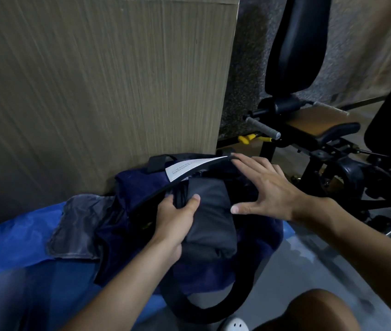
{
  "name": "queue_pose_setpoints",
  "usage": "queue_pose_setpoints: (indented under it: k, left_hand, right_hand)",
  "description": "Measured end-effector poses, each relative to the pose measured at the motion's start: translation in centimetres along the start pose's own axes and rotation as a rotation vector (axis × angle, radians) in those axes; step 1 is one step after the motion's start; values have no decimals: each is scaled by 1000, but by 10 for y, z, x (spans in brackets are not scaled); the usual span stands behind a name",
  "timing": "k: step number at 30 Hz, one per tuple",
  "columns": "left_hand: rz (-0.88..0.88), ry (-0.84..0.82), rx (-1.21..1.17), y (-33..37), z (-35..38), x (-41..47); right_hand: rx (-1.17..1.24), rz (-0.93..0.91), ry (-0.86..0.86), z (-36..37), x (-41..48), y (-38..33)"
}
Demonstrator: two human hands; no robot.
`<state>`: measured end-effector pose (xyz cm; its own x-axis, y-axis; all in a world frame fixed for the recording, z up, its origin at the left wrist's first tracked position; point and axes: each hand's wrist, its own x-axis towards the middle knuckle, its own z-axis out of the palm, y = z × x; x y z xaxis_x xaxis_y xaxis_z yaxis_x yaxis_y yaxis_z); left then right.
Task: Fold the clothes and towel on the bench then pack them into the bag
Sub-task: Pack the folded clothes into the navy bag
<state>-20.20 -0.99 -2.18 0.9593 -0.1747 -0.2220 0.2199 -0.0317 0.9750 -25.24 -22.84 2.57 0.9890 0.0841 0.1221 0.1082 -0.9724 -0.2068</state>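
A dark navy bag (142, 187) lies open on the blue bench (17, 237), its black strap (213, 311) looping toward me. A folded dark grey garment (211, 220) sits in the bag's opening. My left hand (177, 218) grips the garment's left edge, thumb on top. My right hand (268, 187) is spread with straight fingers over the bag's far rim, fingertips at a white label (189, 169) sewn inside. A grey cloth (77, 225) lies flat on the bench left of the bag.
A tall wood-grain panel (99, 87) stands right behind the bag. A black gym machine with a padded seat (318, 127), grey handles and yellow knob (247, 139) fills the right. Grey floor (297, 271) lies below, with my knee (316, 311) at the bottom.
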Motion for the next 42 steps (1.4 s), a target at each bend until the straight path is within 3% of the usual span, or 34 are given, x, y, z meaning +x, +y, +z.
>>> queue_pose_setpoints:
  k: [7,16,20,26,34,40,42]
  left_hand:
    - [26,2,-93,14,42,45]
    - [-6,14,-17,-4,70,83]
    - [23,35,165,-20,74,87]
    - [30,25,129,-21,83,97]
    - [111,-54,446,-14,82,82]
    - [334,-31,790,-20,74,55]
    - [489,-54,911,-22,72,48]
  right_hand:
    - [14,-28,36,-11,11,4]
    - [36,-3,25,-2,4,14]
    - [17,-15,-4,-3,2,14]
    - [8,-14,-21,-4,1,16]
    - [29,-4,-31,4,-4,20]
    - [24,-8,-27,4,-5,19]
    - [18,-14,-23,3,-5,19]
